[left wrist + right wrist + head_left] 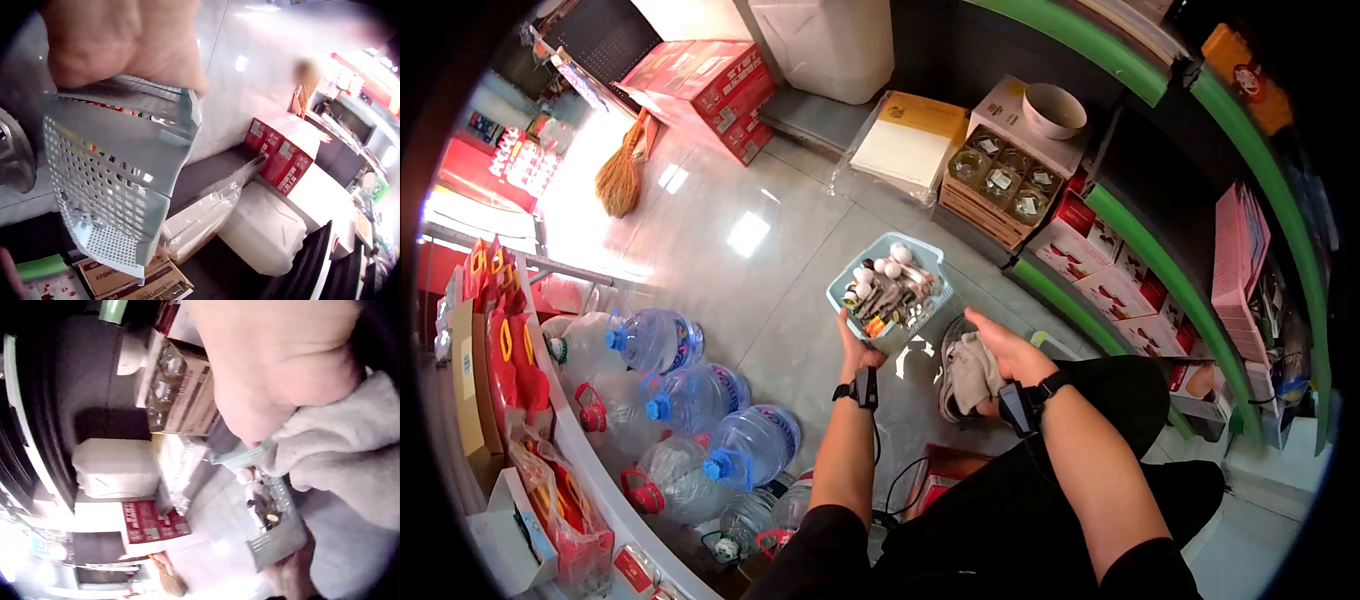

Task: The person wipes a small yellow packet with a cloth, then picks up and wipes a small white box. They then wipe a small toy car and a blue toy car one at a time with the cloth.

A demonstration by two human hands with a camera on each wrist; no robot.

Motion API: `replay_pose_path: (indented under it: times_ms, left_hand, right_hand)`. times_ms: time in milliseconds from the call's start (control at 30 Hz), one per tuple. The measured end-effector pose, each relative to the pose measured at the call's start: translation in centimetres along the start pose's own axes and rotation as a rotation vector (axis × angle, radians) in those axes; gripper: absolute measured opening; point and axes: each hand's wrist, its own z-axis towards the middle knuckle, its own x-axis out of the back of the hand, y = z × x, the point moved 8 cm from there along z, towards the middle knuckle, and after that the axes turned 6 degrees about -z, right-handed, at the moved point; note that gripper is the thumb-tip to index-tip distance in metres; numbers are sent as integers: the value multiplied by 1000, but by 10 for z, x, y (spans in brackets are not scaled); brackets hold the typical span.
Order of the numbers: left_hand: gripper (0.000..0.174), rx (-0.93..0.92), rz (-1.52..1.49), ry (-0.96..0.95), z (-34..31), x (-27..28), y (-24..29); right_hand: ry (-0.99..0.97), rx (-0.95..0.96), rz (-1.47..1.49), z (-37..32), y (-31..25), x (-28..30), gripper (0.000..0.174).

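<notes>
My left hand (860,352) grips the near edge of a small light-blue plastic basket (932,252), held out over the floor. The left wrist view shows the basket's perforated side (103,164) below the palm. Inside lie several white round-ended pieces (888,268), dark grey items (892,298) and a small orange-yellow packet (874,327). My right hand (998,347) holds a crumpled grey-beige cloth (971,374), to the right of the basket and above a shoe (946,388). In the right wrist view, the cloth (350,450) hangs below the palm and overlaps the basket.
Large water bottles (755,445) crowd the floor at left, beside a shelf of red packages (512,345). A box of glasses (1000,190), a white bowl (1055,110) and green-edged shelves (1145,255) stand right. A broom (619,180) and red cartons (705,95) are farther back.
</notes>
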Motion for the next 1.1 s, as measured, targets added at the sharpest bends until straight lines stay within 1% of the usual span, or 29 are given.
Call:
replay_pose_path:
  times_ms: [67,100,133,200,233,267,333,367,400,433,467,500,533,600,700,800,833,867,900,967,1000,1033,1067,1100]
  left_hand:
    - [86,-70,22,78,40,12,9]
    - [85,-98,74,52,52,7,13]
    - [85,-114,94,-15,67,4,15]
    - [84,-215,145,-70,87,3,23]
    - [85,-241,193,-63,99,5,25]
    - [86,-228,160,-79,114,8,21]
    - [92,-240,275,-50,140,26,28]
    - [98,-219,385,53,134,18,28]
    - [92,-269,320,-76,155,19,29]
    - [89,-315,323,-72,160,18,30]
    - [85,-368,323,-71,165,16,34]
    - [78,-361,246,-59,179,29,35]
    - [76,-387,260,-23,208,57,44]
    - [74,-387,250,-67,208,58,39]
    - [73,-358,351,60,199,60,31]
    - [72,-206,327,-3,189,68,22]
    - [63,-154,287,55,186,78,28]
    - [58,-263,520,69,176,81,45]
    - [53,-378,751,80,184,111,68]
    - [41,-426,831,251,157,108,89]
    - [35,-353,679,403,124,91,89]
    - [31,-293,706,343,106,86,88]
    - [29,-237,734,281,86,87,90]
    - [27,-56,684,172,78,99,90]
  right_hand:
    - [-45,55,-114,-81,-38,-47,70]
    - [-29,142,-112,-116,-54,-61,51]
    - [-70,201,-82,-143,-63,-72,49]
    - [-136,325,-14,-210,-80,-88,46]
    - [-164,388,18,-250,-90,-95,44]
    - [-199,408,68,-281,-91,-92,45]
    - [-230,538,144,-345,-98,-84,48]
    - [-162,597,91,-368,-94,-66,54]
    - [-122,632,131,-387,-85,-49,62]
    - [-12,659,201,-406,-78,-36,64]
    - [139,671,275,-426,-70,-25,62]
    - [244,704,305,-435,-57,-6,62]
    - [254,701,310,-439,-41,20,62]
    - [335,727,338,-451,-15,46,60]
    - [456,695,438,-460,30,77,59]
    - [485,694,463,-473,57,88,58]
    - [498,692,465,-477,62,90,57]
    - [489,704,480,-480,66,91,57]
    - [478,718,493,-484,70,94,57]
    - [470,738,554,-491,78,104,57]
    - [473,742,605,-495,82,113,57]
    - [472,743,658,-499,86,121,58]
    - [464,798,656,-513,81,127,59]
    - [456,851,654,-530,72,130,61]
